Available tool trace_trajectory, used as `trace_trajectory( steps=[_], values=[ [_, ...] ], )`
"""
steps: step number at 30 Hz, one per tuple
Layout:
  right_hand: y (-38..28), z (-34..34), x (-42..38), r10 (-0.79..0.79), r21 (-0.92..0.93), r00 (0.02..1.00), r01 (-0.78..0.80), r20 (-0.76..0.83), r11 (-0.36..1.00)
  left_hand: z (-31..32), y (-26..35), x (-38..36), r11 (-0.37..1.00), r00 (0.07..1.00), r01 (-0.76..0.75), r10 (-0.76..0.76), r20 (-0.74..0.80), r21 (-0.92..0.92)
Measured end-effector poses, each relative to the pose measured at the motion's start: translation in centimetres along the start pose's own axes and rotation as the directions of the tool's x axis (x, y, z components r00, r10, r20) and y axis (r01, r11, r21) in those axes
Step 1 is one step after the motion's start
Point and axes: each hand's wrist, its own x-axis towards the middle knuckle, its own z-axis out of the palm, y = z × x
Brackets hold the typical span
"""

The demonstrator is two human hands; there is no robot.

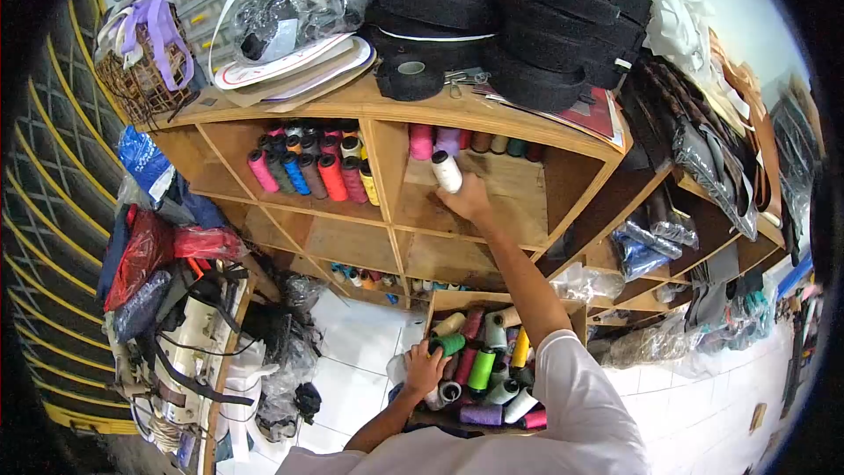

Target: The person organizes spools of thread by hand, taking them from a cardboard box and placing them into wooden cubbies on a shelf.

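Observation:
My right hand [466,197] is closed round a white thread spool [447,172] inside the upper right shelf compartment, just in front of a pink spool [421,142] and a purple spool [447,140]. Lower down, my left hand [424,368] is at the left side of a wooden drawer [454,300] full of spools, its fingers round a dark green spool [447,345]. Beside that lie a bright green spool [481,370], a purple spool [481,414] and a yellow spool [521,347]. The left compartment holds rows of coloured spools [331,178].
Black webbing rolls [440,4] and a plastic bag [303,0] sit on top of the wooden shelf [387,114]. A sewing machine [189,347] stands at the lower left. Wrapped goods [646,339] are at the right, above white floor tiles [352,334].

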Motion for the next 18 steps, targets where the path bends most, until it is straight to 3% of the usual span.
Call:
trace_trajectory(
  steps=[4,9,10,14,17,18],
  values=[
    [-0.2,-0.3,0.2,-0.007,-0.011,1.0,0.007,0.022,1.0,0.4,-0.5,0.1,0.999,0.998,-0.018,0.02,-0.051,0.026],
    [-0.6,-0.7,0.9,0.149,-0.07,0.981,-0.141,0.122,0.987,0.8,-0.7,0.1,0.999,0.996,-0.025,0.028,-0.087,0.026],
    [-0.8,-1.2,0.6,0.122,0.014,0.978,-0.126,0.171,0.992,0.8,-0.7,0.1,0.999,0.997,-0.018,0.021,-0.075,0.028],
    [0.9,0.2,1.9,0.085,0.015,0.984,-0.089,0.158,0.996,0.7,-0.4,0.0,1.0,0.997,0.012,-0.011,-0.07,0.013],
    [0.8,-0.1,2.0,0.155,-0.027,0.967,-0.153,0.201,0.988,0.5,-0.5,0.0,0.999,0.996,-0.007,0.01,-0.085,0.038],
    [-0.1,-0.8,1.1,0.106,0.04,0.986,-0.112,0.127,0.993,0.5,-0.5,-0.1,1.0,0.997,-0.001,0.003,-0.074,0.029]
  ],
)
